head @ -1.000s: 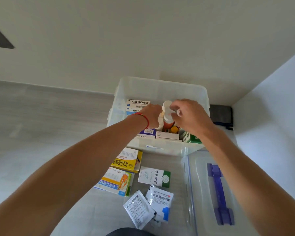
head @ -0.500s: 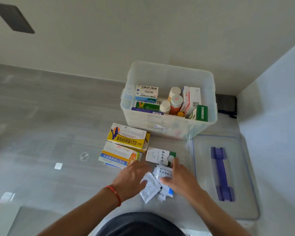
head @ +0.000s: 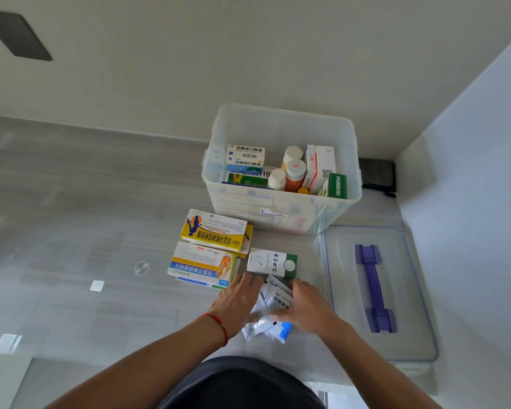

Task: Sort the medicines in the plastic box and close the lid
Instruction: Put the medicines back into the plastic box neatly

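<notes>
Soft, even daylight, faint shadows, slight motion blur throughout, and wide-angle bending toward the edges.

left hand (head: 236, 302), right hand (head: 309, 308): on sachets (head: 270, 315) | plastic box (head: 281, 214): open | lid (head: 378, 293): beside

both hands (head: 236, 302) off the bottles, now gathering sachets (head: 270, 317) on the floor
</notes>
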Available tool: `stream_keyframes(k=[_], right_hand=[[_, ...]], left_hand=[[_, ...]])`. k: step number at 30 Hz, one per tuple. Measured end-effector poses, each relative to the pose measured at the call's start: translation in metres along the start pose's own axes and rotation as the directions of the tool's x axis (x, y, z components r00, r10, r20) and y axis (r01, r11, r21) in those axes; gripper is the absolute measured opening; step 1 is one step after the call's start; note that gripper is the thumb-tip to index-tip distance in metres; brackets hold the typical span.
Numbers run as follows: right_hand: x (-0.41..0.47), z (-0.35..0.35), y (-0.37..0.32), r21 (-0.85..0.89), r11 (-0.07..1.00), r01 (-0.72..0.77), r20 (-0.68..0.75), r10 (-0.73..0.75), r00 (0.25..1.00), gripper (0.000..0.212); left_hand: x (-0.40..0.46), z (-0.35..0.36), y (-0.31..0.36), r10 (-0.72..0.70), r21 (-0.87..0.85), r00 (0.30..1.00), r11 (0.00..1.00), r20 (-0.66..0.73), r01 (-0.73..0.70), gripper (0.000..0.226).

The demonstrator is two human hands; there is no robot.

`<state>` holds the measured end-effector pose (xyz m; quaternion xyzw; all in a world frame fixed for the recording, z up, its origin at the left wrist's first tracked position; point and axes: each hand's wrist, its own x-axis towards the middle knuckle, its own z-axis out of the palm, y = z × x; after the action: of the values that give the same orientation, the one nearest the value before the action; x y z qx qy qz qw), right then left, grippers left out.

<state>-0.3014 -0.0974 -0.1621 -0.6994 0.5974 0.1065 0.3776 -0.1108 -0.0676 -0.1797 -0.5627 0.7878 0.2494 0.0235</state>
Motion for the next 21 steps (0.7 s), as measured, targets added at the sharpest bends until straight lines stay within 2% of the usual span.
stream_keyframes(k=[2,6,8,11,16,18,21], right_hand=[[0.001,0.002,0.003,0.037,0.997,0.063,0.023,-0.063,0.998,0.061],[-0.001,0.01,0.003,0.213,0.974,0.073,0.026,-0.081,0.996,0.044],[-0.003,0.011,0.001,0.278,0.957,0.082,0.032,-0.095,0.995,0.046],[-0.01,-0.001,-0.001,0.283,0.955,0.084,0.036,-0.098,0.995,0.059],[-0.036,-0.07,-0.008,0.317,0.928,0.197,-0.047,-0.193,0.98,0.052],[-0.047,-0.107,-0.019,0.35,0.899,0.264,-0.124,-0.235,0.964,0.047],[-0.052,-0.157,-0.048,0.335,0.854,0.399,-0.234,-0.335,0.913,0.042]], left_hand=[[0.002,0.004,-0.003,-0.008,-0.044,1.0,0.999,-0.017,0.007,0.076],[0.004,0.01,-0.007,0.002,-0.147,0.999,0.989,-0.052,-0.009,0.082],[0.005,0.008,-0.006,-0.015,-0.248,0.998,0.969,-0.062,0.0,0.079],[0.004,-0.007,-0.003,-0.069,-0.354,0.994,0.935,-0.082,0.035,0.072],[-0.01,-0.066,0.005,-0.055,-0.403,0.977,0.915,-0.206,-0.033,0.07],[-0.014,-0.099,0.01,-0.086,-0.505,0.97,0.862,-0.228,-0.042,0.068],[-0.006,-0.149,0.019,-0.068,-0.738,0.979,0.667,-0.192,-0.099,0.055]])
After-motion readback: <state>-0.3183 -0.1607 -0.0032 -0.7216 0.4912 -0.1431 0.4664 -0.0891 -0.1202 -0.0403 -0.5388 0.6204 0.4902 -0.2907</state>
